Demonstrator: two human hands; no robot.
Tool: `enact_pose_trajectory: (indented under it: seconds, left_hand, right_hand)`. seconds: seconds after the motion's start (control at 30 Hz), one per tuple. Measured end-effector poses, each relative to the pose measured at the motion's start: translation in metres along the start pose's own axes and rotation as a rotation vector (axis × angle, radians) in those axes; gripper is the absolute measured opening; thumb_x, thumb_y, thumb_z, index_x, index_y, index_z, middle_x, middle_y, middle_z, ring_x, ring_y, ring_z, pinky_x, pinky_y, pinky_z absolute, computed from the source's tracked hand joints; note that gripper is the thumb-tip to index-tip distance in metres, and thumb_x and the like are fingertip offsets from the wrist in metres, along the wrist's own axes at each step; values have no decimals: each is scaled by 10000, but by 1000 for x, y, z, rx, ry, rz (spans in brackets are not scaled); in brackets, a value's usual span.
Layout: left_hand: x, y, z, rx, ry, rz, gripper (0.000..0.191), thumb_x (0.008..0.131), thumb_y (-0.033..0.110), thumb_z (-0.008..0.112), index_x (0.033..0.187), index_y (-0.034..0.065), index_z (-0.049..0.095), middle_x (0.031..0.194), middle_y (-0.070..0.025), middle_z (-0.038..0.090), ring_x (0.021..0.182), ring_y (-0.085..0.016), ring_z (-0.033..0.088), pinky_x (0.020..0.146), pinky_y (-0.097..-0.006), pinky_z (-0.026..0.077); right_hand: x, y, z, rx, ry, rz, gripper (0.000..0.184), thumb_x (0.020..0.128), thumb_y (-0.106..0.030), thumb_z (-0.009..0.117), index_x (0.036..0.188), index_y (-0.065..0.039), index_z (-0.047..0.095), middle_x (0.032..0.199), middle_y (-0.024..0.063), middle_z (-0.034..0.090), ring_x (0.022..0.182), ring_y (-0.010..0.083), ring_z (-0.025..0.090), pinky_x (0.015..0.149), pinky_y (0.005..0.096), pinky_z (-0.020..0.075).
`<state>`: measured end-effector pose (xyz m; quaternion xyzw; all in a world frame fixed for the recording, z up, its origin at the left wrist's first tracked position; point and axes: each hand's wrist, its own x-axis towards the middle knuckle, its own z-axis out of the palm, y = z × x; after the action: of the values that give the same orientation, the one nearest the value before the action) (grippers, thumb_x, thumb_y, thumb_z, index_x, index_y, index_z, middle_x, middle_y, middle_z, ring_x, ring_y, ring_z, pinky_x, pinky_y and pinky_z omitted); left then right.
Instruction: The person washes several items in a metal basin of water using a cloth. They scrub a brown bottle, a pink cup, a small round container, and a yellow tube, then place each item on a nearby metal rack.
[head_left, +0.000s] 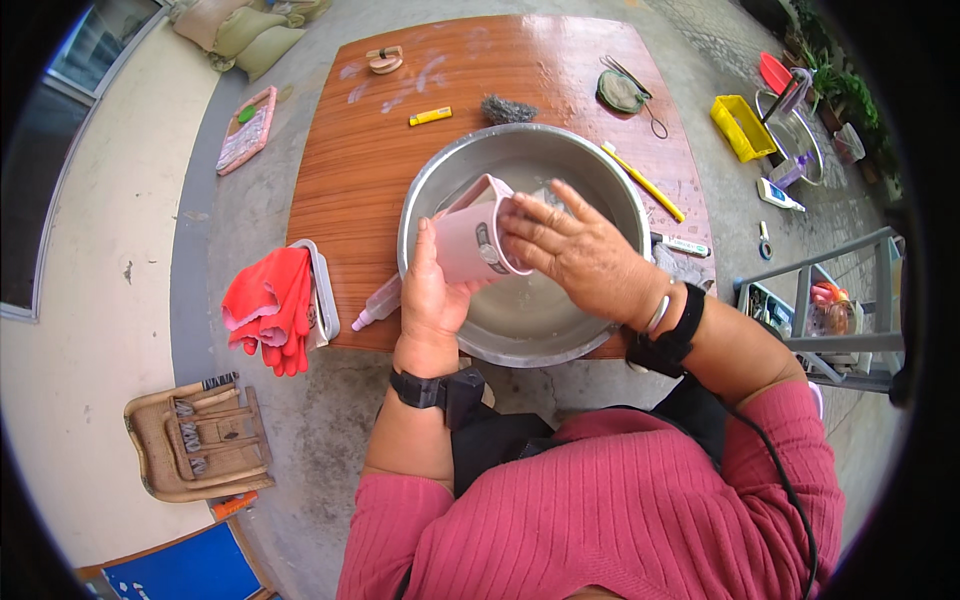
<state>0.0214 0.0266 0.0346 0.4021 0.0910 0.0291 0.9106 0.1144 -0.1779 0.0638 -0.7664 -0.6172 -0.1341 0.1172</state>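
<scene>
Above a round metal basin (521, 356) of cloudy water, my left hand (435, 292) holds a pink plastic mug (469, 236), tilted on its side with its mouth to the right. My right hand (577, 251) is at the mug's mouth; its fingertips are partly hidden there, and whether they grip anything cannot be seen. Something clear lies in the basin behind the hands. A grey scouring pad (508, 110) sits just behind the basin. A yellow toothbrush (645, 183) lies to its right, and a bottle with a pink cap (379, 304) is beside my left hand.
The wooden table (352, 187) also bears a yellow tube (430, 116), a green mesh strainer (621, 91), a wooden-handled brush (385, 61) and a marker (681, 244). Red gloves (270, 307) hang over a tray at the left edge. A metal ladder (847, 343) stands at the right.
</scene>
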Motion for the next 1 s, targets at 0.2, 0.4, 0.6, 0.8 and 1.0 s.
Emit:
enact_pose_trajectory:
  seconds: [0.2,0.4,0.6,0.8,1.0]
  left_hand:
    - [8,-8,-2,49,86,120,674,1082,556,376,1493,30,463,1367,-150,615,1213,-270,642,986,-441,566]
    - [4,-9,-1,185,181,206,634,1088,527,400,1470,27,481,1348,-141,621,1223,-255,633,1007,-428,553]
    - [1,-11,-4,163,121,192,589,1093,479,440,1452,16,495,1317,-126,637,1189,-233,640,1014,-399,537]
    - [0,-15,-9,202,94,190,481,1087,376,525,1392,7,572,1257,-88,659,1124,-172,633,988,-334,513]
    - [-3,-25,-1,308,8,61,466,1064,342,595,1410,30,588,1229,-58,668,1111,-136,616,984,-307,487]
  right_hand:
    - [-7,-43,-4,374,105,233,521,775,17,640,1295,5,612,1192,168,682,1345,394,525,1127,526,386]
    - [-4,-37,-7,488,270,289,461,773,59,642,1229,-8,654,1134,183,679,1123,392,615,951,461,494]
    - [-14,-34,-19,481,120,260,473,744,69,654,1211,-9,663,1043,170,693,1000,397,643,933,471,501]
    - [-20,-27,-8,651,50,28,436,740,41,653,1175,19,654,1033,205,698,981,407,659,947,463,509]
    - [-14,-21,2,291,-306,-146,554,755,-32,648,1303,33,604,1306,216,612,1253,396,575,1094,447,461]
